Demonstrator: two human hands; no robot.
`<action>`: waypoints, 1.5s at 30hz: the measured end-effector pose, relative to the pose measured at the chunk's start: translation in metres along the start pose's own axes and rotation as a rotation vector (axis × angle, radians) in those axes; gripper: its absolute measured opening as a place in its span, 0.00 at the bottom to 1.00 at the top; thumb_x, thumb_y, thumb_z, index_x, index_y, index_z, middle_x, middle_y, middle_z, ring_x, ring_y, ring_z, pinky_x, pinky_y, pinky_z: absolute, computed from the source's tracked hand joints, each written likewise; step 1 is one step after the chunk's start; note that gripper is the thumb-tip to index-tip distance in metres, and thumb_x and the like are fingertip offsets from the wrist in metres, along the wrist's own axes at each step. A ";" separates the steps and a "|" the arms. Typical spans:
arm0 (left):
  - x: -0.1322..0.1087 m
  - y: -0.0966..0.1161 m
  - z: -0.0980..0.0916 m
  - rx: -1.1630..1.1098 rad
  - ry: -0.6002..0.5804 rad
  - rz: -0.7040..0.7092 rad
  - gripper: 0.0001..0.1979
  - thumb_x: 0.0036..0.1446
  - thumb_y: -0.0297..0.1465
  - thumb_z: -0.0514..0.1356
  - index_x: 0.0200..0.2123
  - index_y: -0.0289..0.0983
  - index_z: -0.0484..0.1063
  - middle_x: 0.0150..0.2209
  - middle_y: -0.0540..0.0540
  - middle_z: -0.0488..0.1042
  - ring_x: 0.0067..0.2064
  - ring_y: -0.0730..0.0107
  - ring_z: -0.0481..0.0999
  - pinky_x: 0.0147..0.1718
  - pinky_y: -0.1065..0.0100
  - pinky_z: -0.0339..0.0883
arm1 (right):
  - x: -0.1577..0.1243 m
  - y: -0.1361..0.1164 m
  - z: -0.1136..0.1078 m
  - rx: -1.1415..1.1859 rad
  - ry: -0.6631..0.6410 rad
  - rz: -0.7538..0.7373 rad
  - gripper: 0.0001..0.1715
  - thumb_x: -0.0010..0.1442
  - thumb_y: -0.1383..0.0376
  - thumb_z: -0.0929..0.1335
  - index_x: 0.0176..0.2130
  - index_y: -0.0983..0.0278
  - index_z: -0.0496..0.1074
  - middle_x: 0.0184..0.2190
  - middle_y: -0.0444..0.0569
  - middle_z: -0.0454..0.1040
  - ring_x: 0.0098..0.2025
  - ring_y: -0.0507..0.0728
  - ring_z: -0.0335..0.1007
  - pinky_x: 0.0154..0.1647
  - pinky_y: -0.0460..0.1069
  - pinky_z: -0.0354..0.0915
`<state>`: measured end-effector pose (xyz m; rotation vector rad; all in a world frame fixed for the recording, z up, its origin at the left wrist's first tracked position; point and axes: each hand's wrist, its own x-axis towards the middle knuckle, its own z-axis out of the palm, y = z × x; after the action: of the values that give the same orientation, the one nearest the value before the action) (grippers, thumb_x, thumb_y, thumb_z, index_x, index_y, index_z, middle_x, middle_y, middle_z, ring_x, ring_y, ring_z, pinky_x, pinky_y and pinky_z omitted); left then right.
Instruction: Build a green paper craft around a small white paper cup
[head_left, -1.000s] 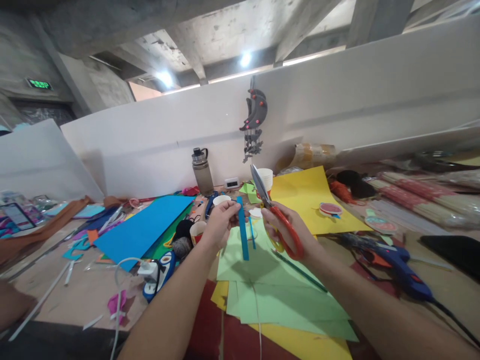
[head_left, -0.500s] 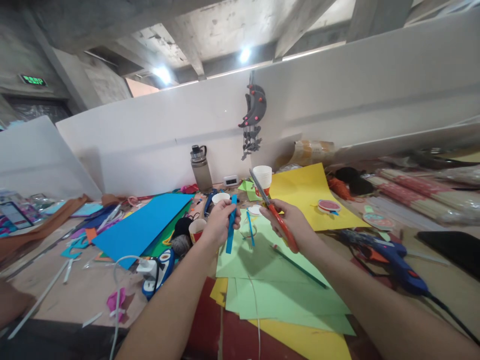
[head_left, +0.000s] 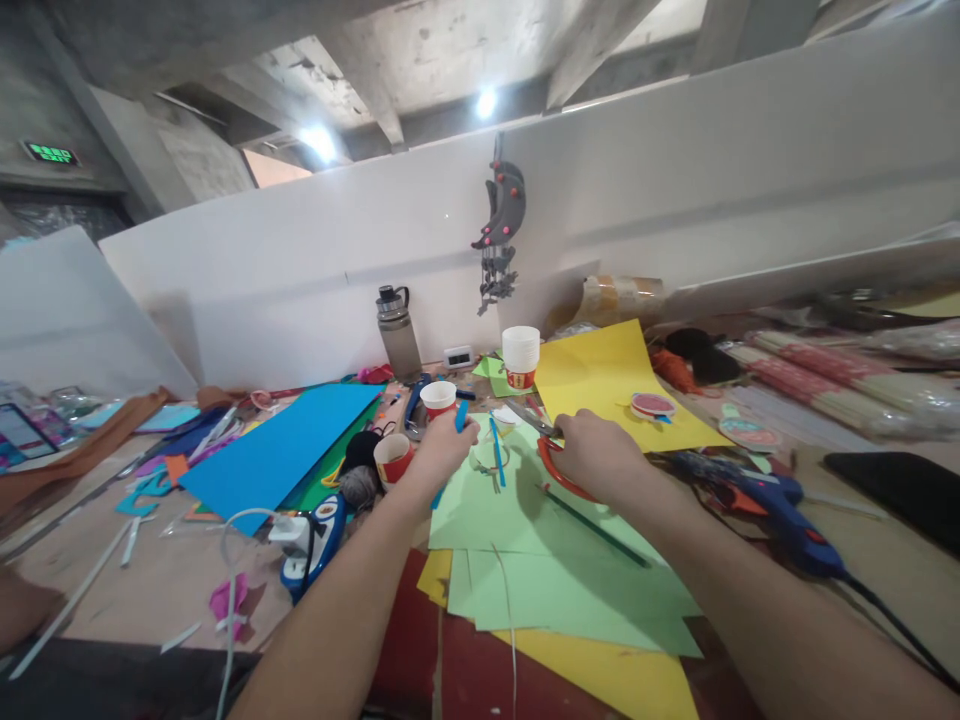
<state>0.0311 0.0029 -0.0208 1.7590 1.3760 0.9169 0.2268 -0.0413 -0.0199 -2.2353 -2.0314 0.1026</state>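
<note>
My left hand (head_left: 447, 450) is closed around a strip of blue paper (head_left: 461, 415), whose two ends stick out above and below the fingers. In my right hand (head_left: 600, 452) are scissors (head_left: 550, 464) with orange handles, held low over the sheets with the blades pointing away to the left. Between the hands, another narrow blue strip (head_left: 497, 452) lies on light green paper (head_left: 480, 520), by a small ring shape that I cannot make out well. A dark green pencil-like stick (head_left: 600, 528) rests below the scissors.
Paper cups (head_left: 394, 458) stand left of my left hand, and a stack of cups (head_left: 520, 355) stands behind the sheets. To the right are yellow paper (head_left: 592, 375) and a blue glue gun (head_left: 795, 520). A power strip (head_left: 322, 540) with a white cable lies at left, below blue paper (head_left: 281, 440).
My right hand has lowered the scissors from upright to nearly flat over the paper. The left hand has turned, tilting the blue strip, and shifted slightly left.
</note>
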 end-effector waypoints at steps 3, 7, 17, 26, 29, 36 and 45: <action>0.002 -0.008 0.005 0.257 0.023 0.065 0.07 0.47 0.33 0.61 0.21 0.38 0.67 0.22 0.48 0.69 0.25 0.69 0.67 0.25 0.69 0.55 | -0.001 0.000 -0.004 -0.033 -0.026 0.018 0.18 0.58 0.65 0.61 0.45 0.68 0.72 0.39 0.61 0.71 0.40 0.66 0.73 0.32 0.51 0.62; 0.005 -0.018 0.013 0.354 0.068 0.029 0.06 0.41 0.31 0.64 0.21 0.38 0.67 0.24 0.45 0.71 0.30 0.62 0.69 0.31 0.66 0.58 | -0.003 -0.001 -0.004 -0.043 -0.052 0.003 0.18 0.57 0.66 0.62 0.46 0.69 0.72 0.39 0.62 0.71 0.42 0.66 0.73 0.33 0.52 0.63; 0.001 -0.010 0.006 0.390 0.106 0.138 0.08 0.43 0.27 0.59 0.19 0.40 0.62 0.19 0.49 0.65 0.22 0.69 0.63 0.25 0.68 0.52 | -0.007 -0.001 -0.007 -0.024 -0.131 -0.077 0.16 0.51 0.66 0.69 0.40 0.69 0.76 0.37 0.62 0.76 0.39 0.65 0.74 0.32 0.50 0.62; 0.000 -0.011 0.010 0.681 -0.073 0.040 0.02 0.44 0.27 0.57 0.26 0.37 0.67 0.28 0.44 0.73 0.30 0.66 0.70 0.29 0.68 0.57 | -0.007 -0.012 0.001 0.446 0.116 -0.316 0.18 0.64 0.58 0.60 0.36 0.64 0.74 0.33 0.51 0.76 0.33 0.55 0.70 0.32 0.45 0.59; -0.002 -0.005 0.011 0.661 -0.066 0.091 0.03 0.46 0.27 0.55 0.27 0.37 0.68 0.28 0.45 0.74 0.30 0.66 0.71 0.29 0.68 0.57 | -0.006 -0.017 0.011 0.546 0.164 -0.335 0.12 0.59 0.61 0.66 0.40 0.65 0.75 0.36 0.52 0.75 0.36 0.55 0.69 0.35 0.46 0.60; -0.012 0.006 0.015 0.611 0.074 0.163 0.02 0.49 0.29 0.54 0.28 0.38 0.66 0.26 0.46 0.72 0.28 0.68 0.69 0.27 0.69 0.55 | 0.000 -0.018 0.023 0.573 0.151 -0.343 0.15 0.52 0.70 0.68 0.42 0.64 0.74 0.34 0.50 0.75 0.32 0.54 0.68 0.33 0.46 0.60; -0.011 0.004 0.015 0.672 0.096 0.138 0.03 0.49 0.29 0.55 0.29 0.38 0.66 0.26 0.44 0.71 0.28 0.65 0.68 0.26 0.68 0.52 | 0.008 -0.003 0.015 0.681 0.268 -0.153 0.14 0.57 0.71 0.63 0.42 0.65 0.74 0.35 0.52 0.76 0.37 0.56 0.71 0.39 0.47 0.63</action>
<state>0.0440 -0.0100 -0.0260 2.3500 1.7803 0.6486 0.2223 -0.0326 -0.0341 -1.5788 -1.6777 0.3901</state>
